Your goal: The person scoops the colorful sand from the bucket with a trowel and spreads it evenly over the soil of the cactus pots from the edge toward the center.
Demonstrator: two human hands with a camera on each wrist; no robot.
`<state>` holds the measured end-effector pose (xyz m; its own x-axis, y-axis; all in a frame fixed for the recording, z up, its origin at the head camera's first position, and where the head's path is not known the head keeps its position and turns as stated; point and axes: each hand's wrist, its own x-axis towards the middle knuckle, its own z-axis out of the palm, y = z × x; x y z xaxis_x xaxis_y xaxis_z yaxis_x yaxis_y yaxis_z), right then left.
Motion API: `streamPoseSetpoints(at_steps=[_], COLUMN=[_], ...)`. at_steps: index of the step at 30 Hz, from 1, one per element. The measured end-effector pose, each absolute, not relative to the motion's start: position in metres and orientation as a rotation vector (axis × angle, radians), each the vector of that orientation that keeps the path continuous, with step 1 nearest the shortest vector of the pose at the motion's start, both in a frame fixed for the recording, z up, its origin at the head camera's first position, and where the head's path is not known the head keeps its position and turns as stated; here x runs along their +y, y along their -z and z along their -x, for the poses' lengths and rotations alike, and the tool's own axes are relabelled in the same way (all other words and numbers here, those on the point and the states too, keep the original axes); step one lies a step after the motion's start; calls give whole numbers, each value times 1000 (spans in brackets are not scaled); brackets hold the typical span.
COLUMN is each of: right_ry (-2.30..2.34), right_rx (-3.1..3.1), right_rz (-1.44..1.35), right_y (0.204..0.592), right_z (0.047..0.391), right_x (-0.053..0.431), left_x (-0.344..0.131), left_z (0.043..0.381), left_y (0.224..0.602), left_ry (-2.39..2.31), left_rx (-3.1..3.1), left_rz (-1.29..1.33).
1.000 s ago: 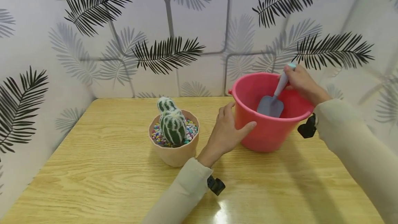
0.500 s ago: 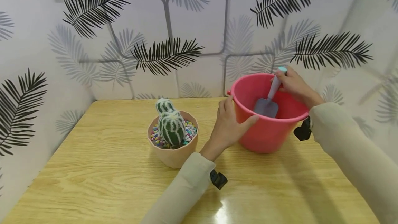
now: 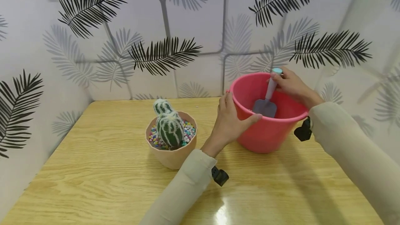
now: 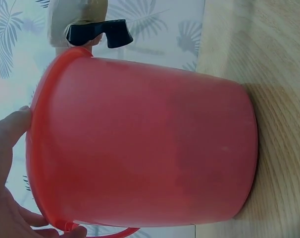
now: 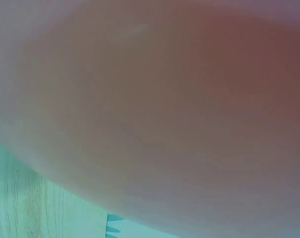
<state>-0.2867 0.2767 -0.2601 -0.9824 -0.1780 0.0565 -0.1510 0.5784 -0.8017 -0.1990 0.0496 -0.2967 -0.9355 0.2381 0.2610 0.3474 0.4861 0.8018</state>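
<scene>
A pink-red plastic bucket (image 3: 265, 134) stands upright on the wooden table, right of centre. Inside it a grey trowel (image 3: 265, 108) points blade down, its handle tilted to the upper right. My right hand (image 3: 291, 84) grips that handle near its pale turquoise end, above the bucket's opening. My left hand (image 3: 229, 122) holds the bucket's near left rim between spread thumb and fingers; in the left wrist view the thumb (image 4: 15, 125) meets the rim. What lies at the bucket's bottom is hidden. The right wrist view is filled by a blurred reddish surface.
Left of the bucket stands a peach flowerpot (image 3: 170, 157) with a white-striped green cactus (image 3: 170, 129) in coloured pebbles. Leaf-patterned wall covering (image 3: 193, 20) rises behind the wooden table (image 3: 93, 169). The bucket's red carrying handle (image 4: 118, 233) hangs at its side.
My right hand has moved left with the trowel, whose handle now stands steeper inside the bucket. My left hand has come up against the rim.
</scene>
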Motion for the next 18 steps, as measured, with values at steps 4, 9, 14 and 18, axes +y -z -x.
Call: streamPoseSetpoints(at_steps=[4, 9, 14, 18], right_ry=[1375, 1369, 1415, 1457], right_rx=[2774, 2741, 2706, 2667], right_rz=[322, 375, 402, 421], right_y=[260, 260, 259, 258], right_z=[287, 287, 285, 285], right_x=[277, 276, 276, 278], left_x=[49, 49, 49, 50], left_z=[199, 198, 199, 199], left_y=[296, 298, 298, 299], left_ry=[1476, 1490, 1479, 1463], left_rx=[-2597, -2594, -2587, -2592], left_rz=[537, 533, 544, 557])
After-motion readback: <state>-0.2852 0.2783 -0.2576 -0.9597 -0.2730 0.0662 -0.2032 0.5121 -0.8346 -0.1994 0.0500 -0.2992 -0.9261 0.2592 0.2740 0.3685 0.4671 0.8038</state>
